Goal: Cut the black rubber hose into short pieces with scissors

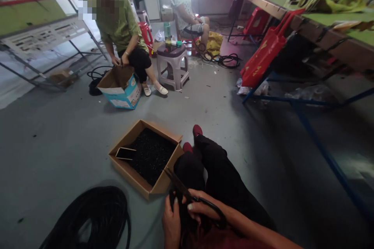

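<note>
Near the bottom middle, above my lap, my right hand [197,206] is wrapped round a pair of scissors [181,186]. Their dark blades point up and left toward an open cardboard box, and a black handle loop shows behind the fingers. Just left of the blades, my left hand [172,218] is closed on a dark, cord-like piece [172,195], whose exact kind I cannot make out. The cardboard box [128,181] stands on the floor beyond my hands. Inside it lie many small black pieces [153,151] and a phone [125,153].
A large coil of black cord [108,210] lies on the floor at lower left. Ahead, a seated person [119,27] works over a blue-and-white box [122,99]; another person [187,11] sits farther back. A stool [173,66] stands between them. A blue-legged table [315,132] fills the right side.
</note>
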The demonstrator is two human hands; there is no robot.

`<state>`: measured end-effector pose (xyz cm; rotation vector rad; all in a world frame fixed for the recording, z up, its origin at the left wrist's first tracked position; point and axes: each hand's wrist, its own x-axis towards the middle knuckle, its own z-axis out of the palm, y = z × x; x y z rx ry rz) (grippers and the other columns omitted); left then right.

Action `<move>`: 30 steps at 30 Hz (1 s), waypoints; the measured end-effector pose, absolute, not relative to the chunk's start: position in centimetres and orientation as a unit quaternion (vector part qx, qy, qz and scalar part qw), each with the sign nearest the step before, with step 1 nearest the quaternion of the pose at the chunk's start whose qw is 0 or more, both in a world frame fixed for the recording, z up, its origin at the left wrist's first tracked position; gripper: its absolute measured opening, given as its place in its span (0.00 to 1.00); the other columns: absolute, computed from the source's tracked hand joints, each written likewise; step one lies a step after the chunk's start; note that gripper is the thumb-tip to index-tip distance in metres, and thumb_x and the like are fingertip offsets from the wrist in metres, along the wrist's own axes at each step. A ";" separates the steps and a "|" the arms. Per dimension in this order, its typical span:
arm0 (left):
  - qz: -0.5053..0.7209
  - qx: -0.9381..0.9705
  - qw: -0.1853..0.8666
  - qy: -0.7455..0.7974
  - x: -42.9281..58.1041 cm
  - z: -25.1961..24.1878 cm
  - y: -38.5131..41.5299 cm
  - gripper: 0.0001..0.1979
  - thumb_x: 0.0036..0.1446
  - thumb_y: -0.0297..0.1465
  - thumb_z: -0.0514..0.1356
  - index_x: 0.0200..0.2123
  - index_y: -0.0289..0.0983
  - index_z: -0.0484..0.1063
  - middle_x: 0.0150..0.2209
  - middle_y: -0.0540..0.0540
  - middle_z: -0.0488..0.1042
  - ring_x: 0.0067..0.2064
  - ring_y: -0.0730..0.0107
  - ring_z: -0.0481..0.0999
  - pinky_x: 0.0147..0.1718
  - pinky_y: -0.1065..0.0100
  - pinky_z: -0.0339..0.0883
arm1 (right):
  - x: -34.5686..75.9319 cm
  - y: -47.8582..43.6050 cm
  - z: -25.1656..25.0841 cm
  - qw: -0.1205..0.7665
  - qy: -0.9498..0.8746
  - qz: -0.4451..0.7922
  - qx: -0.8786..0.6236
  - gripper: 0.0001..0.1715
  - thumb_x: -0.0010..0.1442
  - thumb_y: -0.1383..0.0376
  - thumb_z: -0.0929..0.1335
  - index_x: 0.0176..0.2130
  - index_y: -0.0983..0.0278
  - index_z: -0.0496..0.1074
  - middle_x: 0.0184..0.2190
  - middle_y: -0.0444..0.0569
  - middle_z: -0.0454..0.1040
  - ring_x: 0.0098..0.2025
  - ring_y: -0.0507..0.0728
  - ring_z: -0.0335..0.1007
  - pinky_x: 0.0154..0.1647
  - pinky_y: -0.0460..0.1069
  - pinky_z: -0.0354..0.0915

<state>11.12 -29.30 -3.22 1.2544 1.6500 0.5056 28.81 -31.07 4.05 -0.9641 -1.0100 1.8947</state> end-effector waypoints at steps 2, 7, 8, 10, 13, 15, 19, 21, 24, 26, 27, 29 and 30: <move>0.194 0.520 0.483 0.677 11.0 -3.4 -28.6 0.25 0.53 0.47 0.49 0.46 0.36 0.68 0.46 0.37 0.76 0.48 0.54 0.75 0.45 0.59 0.68 | 28.9 -30.6 4.0 0.411 -0.380 0.728 -0.395 0.11 0.58 0.54 0.65 0.37 0.57 0.69 0.25 0.42 0.66 0.23 0.49 0.59 0.24 0.46 0.58; 0.188 0.536 0.481 0.667 10.6 -3.0 -27.4 0.26 0.53 0.48 0.50 0.48 0.35 0.67 0.45 0.38 0.76 0.47 0.55 0.76 0.45 0.59 0.68 | 27.8 -30.9 2.4 0.448 -0.339 0.726 -0.397 0.11 0.58 0.53 0.64 0.38 0.55 0.68 0.22 0.40 0.67 0.19 0.49 0.59 0.22 0.45 0.58; 0.190 0.540 0.475 0.669 10.6 -2.9 -27.6 0.26 0.54 0.47 0.50 0.47 0.35 0.67 0.44 0.37 0.76 0.46 0.55 0.76 0.45 0.59 0.68 | 27.6 -31.3 1.9 0.450 -0.334 0.727 -0.397 0.11 0.58 0.53 0.65 0.38 0.55 0.67 0.22 0.40 0.67 0.19 0.48 0.59 0.21 0.45 0.58; 0.204 0.549 0.459 0.668 10.8 -2.7 -28.5 0.24 0.55 0.45 0.50 0.47 0.35 0.67 0.44 0.37 0.76 0.47 0.54 0.75 0.46 0.59 0.67 | 27.3 -32.3 1.2 0.451 -0.323 0.728 -0.402 0.13 0.56 0.53 0.66 0.38 0.56 0.66 0.20 0.38 0.67 0.17 0.48 0.59 0.19 0.44 0.57; 0.246 0.558 0.435 0.662 11.1 -1.9 -30.4 0.22 0.56 0.43 0.50 0.47 0.35 0.67 0.45 0.37 0.75 0.47 0.56 0.75 0.47 0.59 0.67 | 27.1 -33.9 0.5 0.451 -0.316 0.731 -0.401 0.17 0.53 0.51 0.68 0.38 0.58 0.63 0.18 0.36 0.66 0.16 0.47 0.58 0.17 0.43 0.57; 0.262 0.553 0.424 0.667 11.2 -1.1 -31.6 0.22 0.56 0.42 0.50 0.47 0.34 0.67 0.45 0.37 0.76 0.46 0.57 0.76 0.46 0.59 0.67 | 27.0 -34.5 0.2 0.461 -0.312 0.733 -0.392 0.20 0.52 0.50 0.69 0.38 0.58 0.61 0.19 0.35 0.65 0.15 0.47 0.57 0.17 0.43 0.57; 0.260 0.560 0.415 0.669 10.7 0.6 -32.7 0.20 0.55 0.39 0.52 0.47 0.34 0.68 0.46 0.38 0.75 0.48 0.59 0.75 0.48 0.61 0.66 | 26.6 -35.1 -0.1 0.515 -0.278 0.728 -0.357 0.21 0.54 0.50 0.68 0.39 0.59 0.59 0.19 0.35 0.65 0.15 0.46 0.56 0.16 0.43 0.56; 0.258 0.572 0.416 0.658 10.4 1.3 -32.6 0.20 0.55 0.38 0.53 0.48 0.34 0.69 0.48 0.38 0.75 0.51 0.60 0.73 0.50 0.61 0.65 | 26.5 -35.3 0.0 0.539 -0.266 0.723 -0.341 0.21 0.54 0.52 0.68 0.40 0.60 0.59 0.20 0.36 0.66 0.16 0.46 0.56 0.17 0.43 0.56; 0.262 0.581 0.427 0.641 10.4 2.1 -32.3 0.21 0.56 0.37 0.53 0.50 0.33 0.68 0.50 0.38 0.74 0.52 0.60 0.72 0.52 0.62 0.64 | 26.6 -35.4 0.4 0.556 -0.253 0.717 -0.335 0.22 0.54 0.52 0.69 0.42 0.60 0.59 0.21 0.36 0.66 0.16 0.46 0.57 0.17 0.43 0.57; 0.268 0.584 0.437 0.629 10.6 2.4 -32.5 0.21 0.56 0.37 0.54 0.49 0.33 0.68 0.49 0.38 0.74 0.52 0.60 0.72 0.52 0.61 0.64 | 26.6 -35.3 0.8 0.560 -0.254 0.713 -0.337 0.23 0.53 0.52 0.69 0.43 0.60 0.59 0.22 0.37 0.66 0.17 0.47 0.58 0.18 0.44 0.58; 0.270 0.586 0.441 0.624 10.7 2.5 -32.7 0.20 0.56 0.37 0.54 0.49 0.33 0.69 0.48 0.39 0.75 0.52 0.59 0.73 0.51 0.61 0.64 | 26.5 -35.3 1.0 0.558 -0.263 0.712 -0.336 0.23 0.54 0.53 0.69 0.43 0.60 0.59 0.23 0.37 0.66 0.18 0.47 0.59 0.19 0.44 0.59; 0.273 0.588 0.456 0.610 10.8 2.5 -33.2 0.20 0.55 0.38 0.55 0.48 0.34 0.70 0.48 0.40 0.75 0.51 0.59 0.73 0.50 0.62 0.65 | 26.3 -35.2 1.3 0.546 -0.296 0.710 -0.333 0.21 0.56 0.55 0.68 0.44 0.60 0.59 0.23 0.38 0.66 0.20 0.48 0.61 0.22 0.45 0.60; 0.274 0.587 0.464 0.603 10.8 2.4 -33.5 0.20 0.55 0.38 0.55 0.48 0.35 0.70 0.48 0.40 0.75 0.51 0.59 0.73 0.50 0.62 0.65 | 26.2 -35.2 1.4 0.534 -0.317 0.710 -0.333 0.20 0.57 0.55 0.68 0.45 0.60 0.60 0.23 0.38 0.66 0.21 0.48 0.61 0.23 0.45 0.61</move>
